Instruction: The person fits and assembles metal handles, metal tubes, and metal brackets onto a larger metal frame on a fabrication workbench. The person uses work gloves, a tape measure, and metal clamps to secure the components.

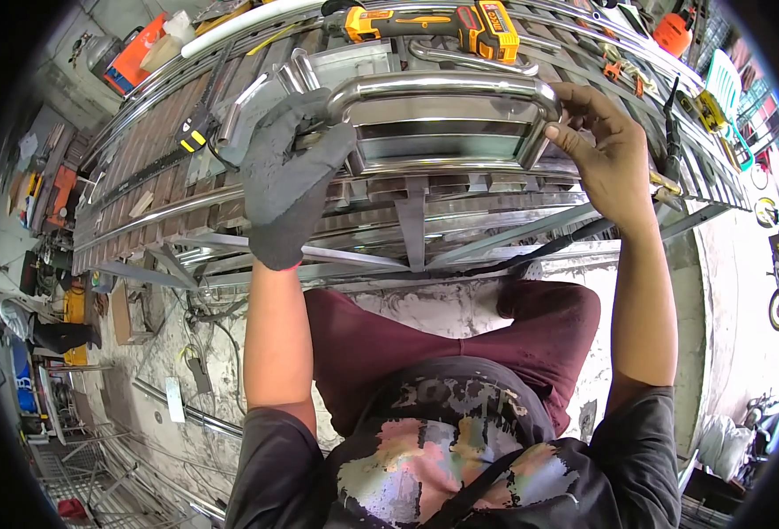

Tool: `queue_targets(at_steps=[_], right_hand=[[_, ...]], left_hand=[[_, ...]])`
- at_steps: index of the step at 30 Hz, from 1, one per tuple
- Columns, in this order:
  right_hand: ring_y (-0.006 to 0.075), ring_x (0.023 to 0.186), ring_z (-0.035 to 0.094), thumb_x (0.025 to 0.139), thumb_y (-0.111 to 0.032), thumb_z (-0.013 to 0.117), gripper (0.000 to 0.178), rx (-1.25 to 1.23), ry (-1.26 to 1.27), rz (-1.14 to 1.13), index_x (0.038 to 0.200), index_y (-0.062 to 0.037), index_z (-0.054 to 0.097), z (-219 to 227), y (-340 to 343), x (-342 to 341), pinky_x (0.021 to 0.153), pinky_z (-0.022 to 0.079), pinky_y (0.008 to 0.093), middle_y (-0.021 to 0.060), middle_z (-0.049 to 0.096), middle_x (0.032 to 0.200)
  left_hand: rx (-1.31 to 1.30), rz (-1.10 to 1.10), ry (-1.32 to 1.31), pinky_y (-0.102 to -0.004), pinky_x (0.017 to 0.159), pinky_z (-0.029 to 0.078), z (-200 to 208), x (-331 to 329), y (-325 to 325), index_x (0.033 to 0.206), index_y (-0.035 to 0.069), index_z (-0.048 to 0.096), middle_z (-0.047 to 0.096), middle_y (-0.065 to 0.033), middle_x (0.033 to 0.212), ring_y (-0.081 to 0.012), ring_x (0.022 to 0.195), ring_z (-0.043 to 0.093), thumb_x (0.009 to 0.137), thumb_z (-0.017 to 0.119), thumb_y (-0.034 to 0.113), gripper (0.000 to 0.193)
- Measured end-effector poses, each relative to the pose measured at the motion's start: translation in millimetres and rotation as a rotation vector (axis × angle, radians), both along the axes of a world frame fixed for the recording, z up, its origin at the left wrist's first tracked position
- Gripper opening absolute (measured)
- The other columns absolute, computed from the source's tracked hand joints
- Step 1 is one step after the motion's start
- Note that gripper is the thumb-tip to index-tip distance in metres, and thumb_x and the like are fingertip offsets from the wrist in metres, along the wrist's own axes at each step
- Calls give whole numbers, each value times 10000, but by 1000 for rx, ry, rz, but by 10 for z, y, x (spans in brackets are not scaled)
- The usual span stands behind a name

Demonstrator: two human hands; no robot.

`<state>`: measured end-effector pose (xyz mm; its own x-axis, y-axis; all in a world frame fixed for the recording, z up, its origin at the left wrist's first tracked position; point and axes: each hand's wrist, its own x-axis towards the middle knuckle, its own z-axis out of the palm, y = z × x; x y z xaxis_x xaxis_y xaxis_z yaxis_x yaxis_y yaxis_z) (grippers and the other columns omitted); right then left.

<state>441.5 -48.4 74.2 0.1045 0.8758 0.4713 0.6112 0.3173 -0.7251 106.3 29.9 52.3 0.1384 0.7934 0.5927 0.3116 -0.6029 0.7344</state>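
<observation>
- Lying on the slatted bench [142, 141], at the left part, was a black-and-yellow tape measure [194, 130].
- Next to the right of it came the left hand [285, 172], which wore a grey glove; its fingers and thumb were closed around the left bend of a shiny metal tube [447, 85].
- This bent tube was located above the front edge of the bench, between both hands; whether it rested there or was lifted, I could not tell.
- Beyond the tube, a yellow-and-black power tool [429, 22] lay on its side.
- The right hand [608, 154], which was bare, held the right bend, with its thumb at the near side.
- Farthest to the right stood a pale green chair [725, 84].
</observation>
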Motion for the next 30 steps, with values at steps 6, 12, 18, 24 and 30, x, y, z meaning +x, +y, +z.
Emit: queue_targets(at_steps=[6, 12, 18, 24, 30], right_hand=[[119, 969, 570, 887, -37, 792, 446, 7, 16, 7, 1312, 5, 662, -45, 22, 35, 923, 468, 270, 29, 688, 1088], [104, 955, 558, 886, -31, 793, 450, -18, 46, 0, 1315, 9, 664, -37, 13, 39, 913, 465, 259, 3, 659, 1041], [84, 902, 545, 878, -17, 797, 435, -18, 84, 18, 1297, 11, 682, -49, 47, 53, 859, 469, 236, -13, 652, 1004], [62, 863, 542, 871, -6, 800, 447, -31, 78, -2, 1302, 9, 684, -37, 40, 34, 815, 473, 215, -29, 650, 980], [64, 865, 572, 810, -35, 871, 477, 148, 58, -148, 1255, 6, 705, -152, -5, -160, 813, 493, 217, -29, 654, 941]], left_hand=[[88, 84, 120, -321, 913, 543, 27, 21, -11, 1080, -5, 753, 707, -114, 1168, -186, 1025, 664, 862, 805, 133, 263], [58, 43, 72, -293, 862, 552, 24, 23, 1, 1089, -25, 750, 705, -93, 1116, -142, 957, 661, 882, 787, 111, 250], [-24, 15, -47, -275, 842, 549, 26, 53, -36, 1083, -41, 746, 693, -77, 1086, -117, 931, 643, 884, 784, 79, 235], [4, -36, -75, -275, 821, 555, -41, 23, 0, 1080, -38, 745, 694, -84, 1100, -118, 899, 658, 889, 776, 69, 221], [1, 55, -34, -275, 821, 556, -68, 81, -47, 1097, -38, 737, 694, -81, 1124, -118, 900, 661, 900, 770, 71, 228]])
